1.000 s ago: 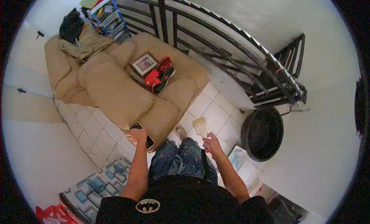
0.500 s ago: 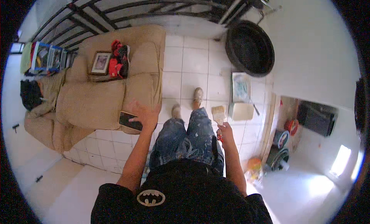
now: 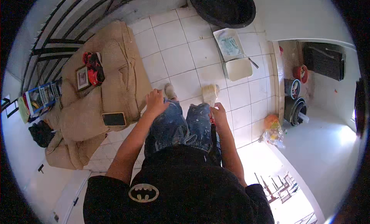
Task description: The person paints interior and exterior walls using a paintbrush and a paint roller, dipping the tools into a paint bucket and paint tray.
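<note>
Phone (image 3: 113,118) lying on sofa (image 3: 127,75), left hand (image 3: 156,102) released, right hand (image 3: 218,113) grasping paintbrush (image 3: 210,96) (black tub (image 3: 225,8) contents unclear)

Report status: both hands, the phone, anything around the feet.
Left hand empty, on the left knee. Right hand closed, apparently gripping a dark handle. Phone lying on the tan sofa, untouched. Paint tray on tiles ahead of the feet.

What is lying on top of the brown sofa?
On the brown sofa lie a dark phone, a framed picture and red and black things. What lies under them, or beneath the cushions, is covered.
</note>
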The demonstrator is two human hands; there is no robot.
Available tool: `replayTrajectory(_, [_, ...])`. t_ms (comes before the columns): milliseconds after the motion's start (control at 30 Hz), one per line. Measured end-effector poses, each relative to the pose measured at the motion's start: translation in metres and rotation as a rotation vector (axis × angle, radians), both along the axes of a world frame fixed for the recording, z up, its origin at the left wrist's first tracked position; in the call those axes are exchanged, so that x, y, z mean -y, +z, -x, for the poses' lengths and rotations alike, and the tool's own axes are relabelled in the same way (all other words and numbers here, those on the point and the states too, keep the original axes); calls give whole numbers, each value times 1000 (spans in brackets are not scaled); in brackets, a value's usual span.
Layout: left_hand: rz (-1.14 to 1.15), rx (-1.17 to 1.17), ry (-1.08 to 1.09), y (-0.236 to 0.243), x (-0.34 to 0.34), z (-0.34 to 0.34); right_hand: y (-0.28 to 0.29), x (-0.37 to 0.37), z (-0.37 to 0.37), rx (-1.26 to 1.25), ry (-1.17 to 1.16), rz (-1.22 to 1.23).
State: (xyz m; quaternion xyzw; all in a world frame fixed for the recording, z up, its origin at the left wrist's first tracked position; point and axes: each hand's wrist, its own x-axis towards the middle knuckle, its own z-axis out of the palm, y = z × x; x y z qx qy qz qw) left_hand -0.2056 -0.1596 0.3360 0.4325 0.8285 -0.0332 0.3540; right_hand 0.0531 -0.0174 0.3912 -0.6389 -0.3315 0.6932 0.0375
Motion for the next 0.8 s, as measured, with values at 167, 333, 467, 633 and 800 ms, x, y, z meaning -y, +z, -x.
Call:
replayTrajectory(167, [161, 61, -3, -20, -25, -40, -21, -44, -56, -16, 48, 33])
replayTrajectory(333, [187, 127, 9, -34, -73, -99, -40, -123, -132, 34, 78, -33])
replayTrajectory(467, [202, 191, 18, -29, -120, -146, -52, -186, -186, 60, 73, -51])
replayTrajectory(633, [85, 196, 10, -20, -173, -189, -55, -236, -228, 125, 44, -101])
replayTrajectory(800, [-19, 200, 8, -22, -192, -201, -64, -251, -229, 197, 101, -86])
